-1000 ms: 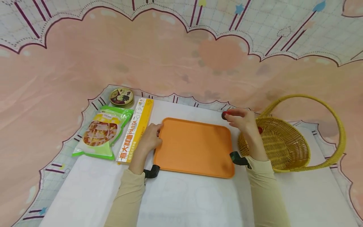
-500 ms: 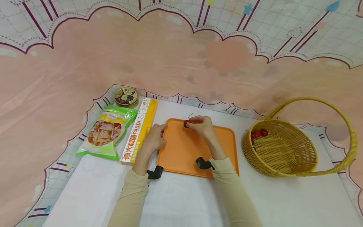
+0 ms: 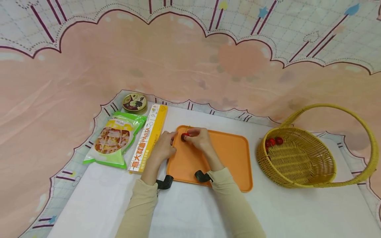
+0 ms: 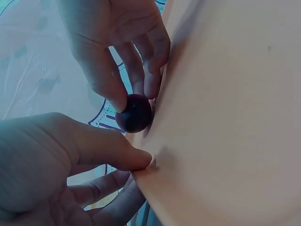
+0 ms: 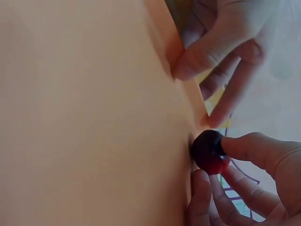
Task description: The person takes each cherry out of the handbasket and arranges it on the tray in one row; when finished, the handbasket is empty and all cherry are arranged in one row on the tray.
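A dark red cherry (image 3: 183,137) with a thin green stem is pinched between thumb and fingers of my right hand (image 3: 200,138), close over the far left corner of an orange tray (image 3: 227,157). In the left wrist view the cherry (image 4: 134,113) hangs right at the tray's rim. My left hand (image 3: 163,146) grips the tray's left edge, thumb (image 4: 136,159) on the inner side and fingers outside the rim. The right wrist view has the cherry (image 5: 209,151) just below the left hand (image 5: 225,42).
A wicker basket (image 3: 297,162) with a tall handle stands at the right, several cherries (image 3: 272,142) inside. Left of the tray lie a pasta box (image 3: 150,135), a green-edged food bag (image 3: 114,138) and a round tin (image 3: 135,102). A patterned cloth rises behind the white table.
My right hand has carried the cherry leftward from beside the basket, across the tray to its far left corner. The left hand keeps its grip on the tray's edge.
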Motion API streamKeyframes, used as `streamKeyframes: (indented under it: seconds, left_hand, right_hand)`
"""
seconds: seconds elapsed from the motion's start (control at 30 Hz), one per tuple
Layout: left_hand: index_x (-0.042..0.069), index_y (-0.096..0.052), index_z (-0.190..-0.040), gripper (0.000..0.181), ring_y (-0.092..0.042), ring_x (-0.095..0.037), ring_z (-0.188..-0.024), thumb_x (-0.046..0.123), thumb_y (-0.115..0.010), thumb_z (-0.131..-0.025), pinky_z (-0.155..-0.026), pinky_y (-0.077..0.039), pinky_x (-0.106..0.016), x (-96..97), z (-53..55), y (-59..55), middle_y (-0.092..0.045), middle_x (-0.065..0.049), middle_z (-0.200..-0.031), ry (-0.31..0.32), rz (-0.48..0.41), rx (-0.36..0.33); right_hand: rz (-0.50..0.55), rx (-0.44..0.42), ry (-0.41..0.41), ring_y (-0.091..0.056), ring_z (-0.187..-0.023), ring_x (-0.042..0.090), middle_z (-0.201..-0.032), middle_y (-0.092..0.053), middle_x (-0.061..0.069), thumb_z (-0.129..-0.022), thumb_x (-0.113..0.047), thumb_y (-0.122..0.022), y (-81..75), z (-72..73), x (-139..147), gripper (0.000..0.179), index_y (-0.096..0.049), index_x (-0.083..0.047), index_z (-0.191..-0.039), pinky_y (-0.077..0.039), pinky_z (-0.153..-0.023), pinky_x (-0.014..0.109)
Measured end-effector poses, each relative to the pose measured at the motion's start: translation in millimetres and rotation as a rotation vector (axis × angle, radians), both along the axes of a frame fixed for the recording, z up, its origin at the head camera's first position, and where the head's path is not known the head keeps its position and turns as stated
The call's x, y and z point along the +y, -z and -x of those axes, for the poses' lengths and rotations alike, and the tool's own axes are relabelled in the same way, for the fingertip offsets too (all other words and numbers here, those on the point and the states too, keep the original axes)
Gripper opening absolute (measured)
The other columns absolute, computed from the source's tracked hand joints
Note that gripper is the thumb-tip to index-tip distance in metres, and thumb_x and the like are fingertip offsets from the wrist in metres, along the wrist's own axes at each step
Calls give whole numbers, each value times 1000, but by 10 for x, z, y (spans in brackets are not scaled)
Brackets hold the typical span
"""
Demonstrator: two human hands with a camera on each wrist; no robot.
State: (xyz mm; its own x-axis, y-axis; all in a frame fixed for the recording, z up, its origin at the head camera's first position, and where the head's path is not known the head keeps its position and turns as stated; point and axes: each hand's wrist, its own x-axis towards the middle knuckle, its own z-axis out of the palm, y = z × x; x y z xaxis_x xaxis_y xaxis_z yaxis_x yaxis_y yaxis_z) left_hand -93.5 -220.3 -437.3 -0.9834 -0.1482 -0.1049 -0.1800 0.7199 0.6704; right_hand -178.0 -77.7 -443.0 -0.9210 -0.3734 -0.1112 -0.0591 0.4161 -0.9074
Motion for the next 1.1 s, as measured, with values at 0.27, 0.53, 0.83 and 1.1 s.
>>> streamKeyframes:
  seconds: [0.27, 0.53, 0.83, 1.1]
  left_hand:
    - [-4, -50, -141, 64, -45, -27, -88, -4, -64, -78, -75, -36, -37, 24, 7, -16, -46, -14, -96, 7, 6, 3]
    - [-1, -48, -143, 66, -45, -27, -88, -4, -63, -79, -74, -36, -36, 33, 1, -27, -46, -14, -98, -15, -18, -28]
    - [-1, -46, -144, 68, -46, -28, -92, -4, -63, -79, -76, -38, -36, 26, -18, -31, -47, -16, -105, -26, -27, -49]
    - [0, -45, -146, 68, -46, -29, -94, -4, -63, -80, -75, -38, -37, 21, -10, -18, -47, -17, -108, -25, -41, -61]
  right_hand:
    - [-13, -14, -2, -63, -74, 20, -96, -71, 19, -82, -7, -78, -16, 2, 20, 25, -72, 7, -102, -53, -62, 25]
    - [30, -34, 1, -67, -71, 28, -94, -71, 23, -84, -3, -74, -88, 59, 141, 23, -71, 10, -103, -55, -63, 29]
    - [41, 15, 51, -68, -86, 38, -95, -69, 21, -84, -5, -73, -265, 176, 412, 25, -71, 10, -104, -57, -73, 40]
    - [49, 5, 114, -65, -97, 41, -106, -68, 23, -90, -11, -69, -511, 326, 885, 35, -66, 10, -117, -55, -83, 44]
